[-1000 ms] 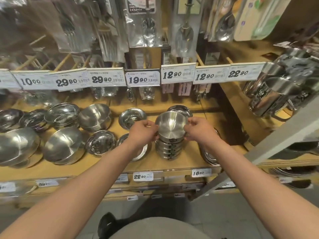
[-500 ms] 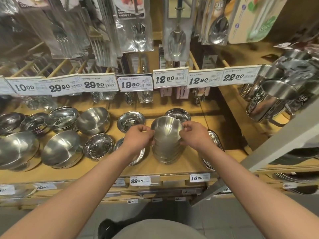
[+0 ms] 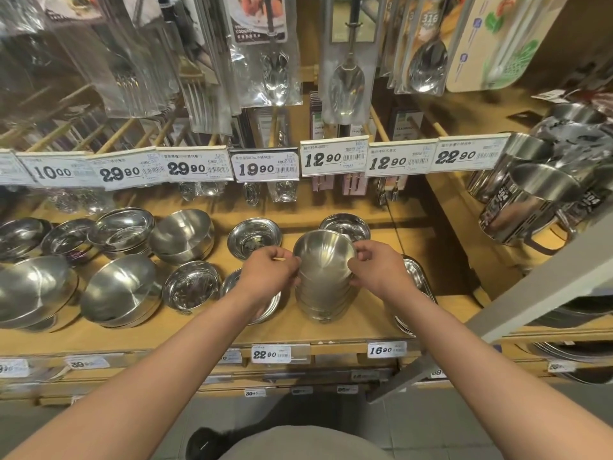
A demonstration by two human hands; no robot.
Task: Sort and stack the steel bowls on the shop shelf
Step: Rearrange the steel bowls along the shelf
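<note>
Head view: both hands pinch the top bowl (image 3: 323, 257) by its rim, left hand (image 3: 270, 277) on one side, right hand (image 3: 378, 273) opposite. A second ago it sat higher and tilted; now it's settling into the stack (image 3: 323, 298) on the wooden shelf (image 3: 358, 323). That bowl looks about nested, with loose bowls (image 3: 192, 288) left over.

Bare shelf (image 3: 358, 322) strip near the bowl stack (image 3: 323, 293), reachable from the front. Left blocked by shallow dish (image 3: 262, 303), right by tray pile (image 3: 414, 293). Far side: two small dishes (image 3: 254, 239); price tags (image 3: 333, 157) overhang above.
</note>
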